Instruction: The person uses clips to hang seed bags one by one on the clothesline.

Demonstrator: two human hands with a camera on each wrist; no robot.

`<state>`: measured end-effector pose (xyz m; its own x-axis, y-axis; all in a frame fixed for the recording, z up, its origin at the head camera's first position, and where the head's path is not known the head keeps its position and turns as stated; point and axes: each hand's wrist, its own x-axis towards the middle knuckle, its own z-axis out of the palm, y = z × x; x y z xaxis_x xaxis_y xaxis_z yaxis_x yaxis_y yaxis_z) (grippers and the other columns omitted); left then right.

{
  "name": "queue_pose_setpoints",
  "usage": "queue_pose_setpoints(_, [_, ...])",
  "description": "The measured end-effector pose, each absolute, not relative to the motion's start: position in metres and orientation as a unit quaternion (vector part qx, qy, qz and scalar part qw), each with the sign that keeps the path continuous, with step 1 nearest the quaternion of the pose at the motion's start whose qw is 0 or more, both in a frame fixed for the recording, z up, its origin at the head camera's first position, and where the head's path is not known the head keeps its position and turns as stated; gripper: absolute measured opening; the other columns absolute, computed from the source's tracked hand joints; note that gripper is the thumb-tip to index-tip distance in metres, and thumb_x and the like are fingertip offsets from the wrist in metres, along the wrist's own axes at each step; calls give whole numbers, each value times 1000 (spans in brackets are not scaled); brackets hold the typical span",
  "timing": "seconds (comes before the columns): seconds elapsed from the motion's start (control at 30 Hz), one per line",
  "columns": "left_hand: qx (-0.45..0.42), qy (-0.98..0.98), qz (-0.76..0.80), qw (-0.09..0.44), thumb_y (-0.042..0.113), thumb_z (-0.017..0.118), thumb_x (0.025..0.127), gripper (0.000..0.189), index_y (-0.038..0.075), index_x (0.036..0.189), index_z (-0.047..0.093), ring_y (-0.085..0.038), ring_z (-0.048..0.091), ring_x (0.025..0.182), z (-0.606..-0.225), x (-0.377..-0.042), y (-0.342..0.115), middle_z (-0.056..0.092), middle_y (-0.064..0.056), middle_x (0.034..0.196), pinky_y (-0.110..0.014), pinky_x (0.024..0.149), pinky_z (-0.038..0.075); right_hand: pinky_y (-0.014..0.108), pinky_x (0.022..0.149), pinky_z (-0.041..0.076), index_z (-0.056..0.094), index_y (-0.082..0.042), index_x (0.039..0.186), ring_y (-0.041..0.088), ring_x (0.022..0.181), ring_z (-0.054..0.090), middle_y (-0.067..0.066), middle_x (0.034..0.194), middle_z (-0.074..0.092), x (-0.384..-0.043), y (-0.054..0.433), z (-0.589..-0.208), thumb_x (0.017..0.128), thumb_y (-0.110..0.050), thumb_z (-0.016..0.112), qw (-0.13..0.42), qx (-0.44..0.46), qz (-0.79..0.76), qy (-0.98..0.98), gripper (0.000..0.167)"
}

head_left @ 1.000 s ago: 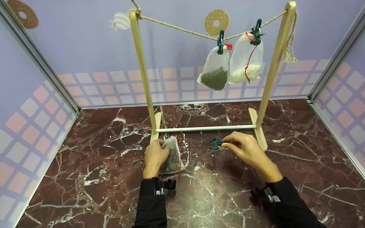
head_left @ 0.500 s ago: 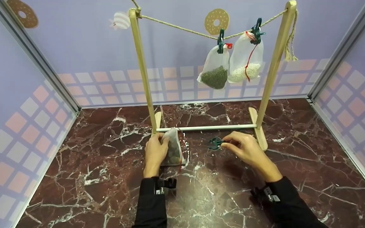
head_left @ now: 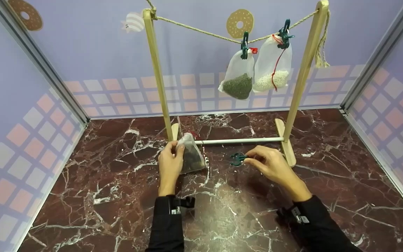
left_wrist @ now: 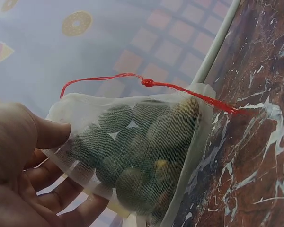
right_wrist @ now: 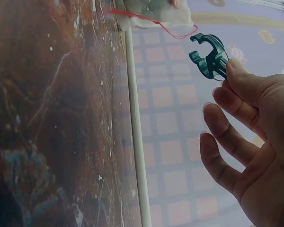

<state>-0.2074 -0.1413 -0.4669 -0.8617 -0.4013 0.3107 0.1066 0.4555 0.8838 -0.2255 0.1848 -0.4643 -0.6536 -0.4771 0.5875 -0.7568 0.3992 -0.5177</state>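
Observation:
My left hand (head_left: 170, 161) pinches the upper end of a white mesh drawstring bag (head_left: 192, 155) between thumb and fingers. Through the mesh, in the left wrist view, dark rounded pebble-like pieces (left_wrist: 132, 142) show, with a red knotted cord (left_wrist: 147, 82) along one side. The bag stands upright, its wide bottom close to the tabletop, by the rack's left post. To the right, my right hand (head_left: 275, 166) pinches a dark green plastic clip (head_left: 238, 159) by its handles. Its curved mouth faces left, toward the bag, and the other fingers stay loosely bent in the right wrist view.
A wooden rack (head_left: 157, 73) with a white crossbar (head_left: 240, 141) stands at the back. From its sagging rope (head_left: 198, 31) hang a bag of green grains (head_left: 237, 85) and a bag of white grains (head_left: 272, 80), each held by a green clip. Patterned walls enclose the marble-patterned tabletop (head_left: 110, 210).
The left hand has drawn the bag up and away from me, from lying on the table to upright, its top now overlapping the crossbar. The right hand and its clip have stayed put.

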Motion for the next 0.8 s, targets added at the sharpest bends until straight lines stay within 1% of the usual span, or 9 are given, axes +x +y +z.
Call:
queue_pose_setpoints(0.17, [89,-816,-513,252,10,71,94,13,2,103,72,-27,64,85,-468,-208,-142,71,-11,91,-43,84,51,31,62,55,75,-14,98,7,71,61,-11,89,69,-225,185,-464,89,-18,79,170,373,403,-818,10])
queue_pose_setpoints(0.3, [88,-817,-511,253,8,71,93,13,1,104,72,-26,63,81,-469,-208,-141,70,-9,88,-42,81,51,24,63,53,75,-15,98,7,71,61,-12,89,68,-224,184,-464,89,-18,79,169,371,407,-817,10])
queue_pose_setpoints(0.4, [87,-819,-505,260,8,72,93,13,1,103,72,-26,62,79,-469,-208,-141,69,-8,85,-41,79,50,23,62,52,75,-15,98,7,70,60,-12,88,68,-224,184,-464,89,-18,79,170,372,405,-818,11])
queue_pose_setpoints(0.63, [80,-816,-506,268,7,72,92,12,1,102,72,-25,61,77,-468,-208,-140,69,-8,84,-41,77,50,24,63,52,74,-14,98,5,71,60,-12,86,66,-223,184,-463,89,-20,80,179,370,387,-825,12])
queue_pose_setpoints(0.8, [82,-815,-503,275,6,73,92,11,1,102,72,-24,61,76,-468,-209,-139,69,-8,83,-39,75,49,26,64,53,74,-15,97,6,73,60,-11,87,66,-222,184,-462,89,-21,79,180,367,385,-827,11])
